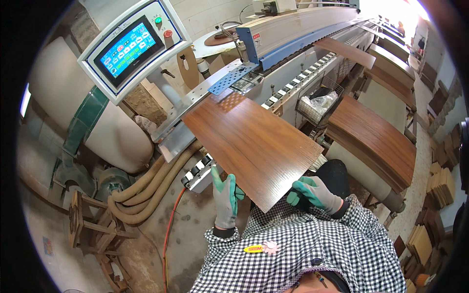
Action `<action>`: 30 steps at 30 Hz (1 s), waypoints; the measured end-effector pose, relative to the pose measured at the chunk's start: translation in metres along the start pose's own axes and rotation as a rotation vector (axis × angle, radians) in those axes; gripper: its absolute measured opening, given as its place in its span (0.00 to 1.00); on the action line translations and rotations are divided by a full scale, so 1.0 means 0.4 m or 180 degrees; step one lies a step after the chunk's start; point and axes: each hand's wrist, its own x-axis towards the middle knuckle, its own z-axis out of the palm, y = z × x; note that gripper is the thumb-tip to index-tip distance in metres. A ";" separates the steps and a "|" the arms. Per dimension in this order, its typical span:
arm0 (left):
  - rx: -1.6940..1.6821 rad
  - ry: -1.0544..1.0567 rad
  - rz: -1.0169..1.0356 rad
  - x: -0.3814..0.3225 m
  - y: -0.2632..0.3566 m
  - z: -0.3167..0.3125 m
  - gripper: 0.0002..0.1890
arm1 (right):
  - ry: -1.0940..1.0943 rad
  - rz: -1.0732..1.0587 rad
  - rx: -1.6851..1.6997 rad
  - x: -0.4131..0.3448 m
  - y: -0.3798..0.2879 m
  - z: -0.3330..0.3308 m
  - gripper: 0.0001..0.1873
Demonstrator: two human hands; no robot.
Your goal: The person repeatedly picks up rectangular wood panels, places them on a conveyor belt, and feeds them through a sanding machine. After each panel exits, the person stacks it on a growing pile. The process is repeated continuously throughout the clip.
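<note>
A wood-grain laminated panel (253, 146) lies at a slant before me, its far end at the blue perforated guard plate (232, 80) of an edge-banding machine (293, 34). My left hand (225, 199), in a grey and green work glove, is beside the panel's left edge. Its fingers are apart, and one points forward near a small roller support (198, 172). Gloved the same way, my right hand (315, 194) is at the panel's near right edge with the fingers bent. Whether those fingers grip the edge or only touch it cannot be made out.
A control panel with a lit screen (128, 51) stands at upper left. Ribbed hoses (146, 205) and a red air line (170, 223) run along the floor. To the right are a stack of brown panels (373, 135) on rollers and a wire basket (318, 100) holding plastic.
</note>
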 end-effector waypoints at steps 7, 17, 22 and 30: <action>-0.0073 -0.0160 0.0138 0.017 0.003 0.020 0.40 | 0.0110 -0.0335 -0.0156 0.006 0.010 0.008 0.26; 0.0229 -0.0378 0.0177 0.041 0.016 0.028 0.41 | 0.0810 0.0215 0.0334 -0.089 0.067 -0.106 0.26; 0.0696 -0.0474 0.0573 0.073 -0.014 0.051 0.40 | 0.1261 0.0269 0.0491 -0.161 0.088 -0.136 0.27; 0.0255 -0.0814 0.0283 0.145 -0.042 0.121 0.38 | 0.1896 0.0079 0.0809 -0.251 0.110 -0.213 0.23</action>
